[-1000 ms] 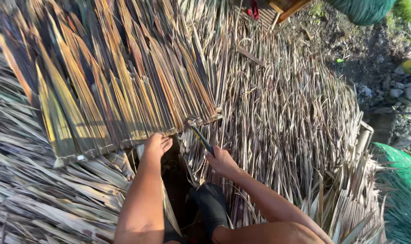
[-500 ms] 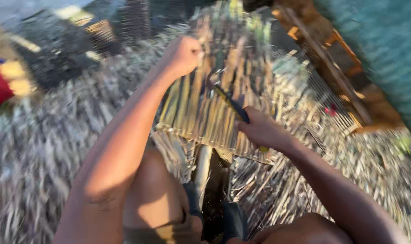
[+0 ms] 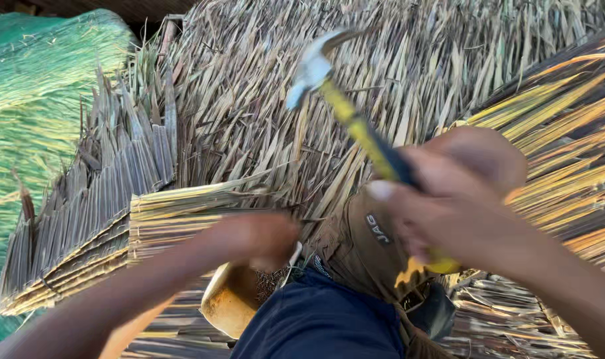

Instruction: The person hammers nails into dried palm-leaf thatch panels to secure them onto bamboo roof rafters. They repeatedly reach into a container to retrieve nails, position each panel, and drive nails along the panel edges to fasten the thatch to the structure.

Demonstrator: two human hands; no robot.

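My right hand (image 3: pixel 449 206) is closed around the yellow and black handle of a claw hammer (image 3: pixel 336 100), whose metal head points up and to the left over the dried palm thatch (image 3: pixel 249 113). My left hand (image 3: pixel 256 239) is blurred, low in the middle, just above a yellowish container (image 3: pixel 233 302) at my waist. Its fingers look curled, and something small and white shows beside them. What it holds is not clear.
A brown pouch (image 3: pixel 356 246) hangs at my waist above dark blue shorts (image 3: pixel 316 319). Stacked thatch panels (image 3: pixel 83 219) end in an edge at the left. Green netting (image 3: pixel 43 100) lies beyond that edge. Sunlit thatch (image 3: pixel 568 146) rises at the right.
The view has swung round to the roof's left edge and the green netting. My right hand has raised the hammer, and my left hand has dropped from the thatch to my waist.
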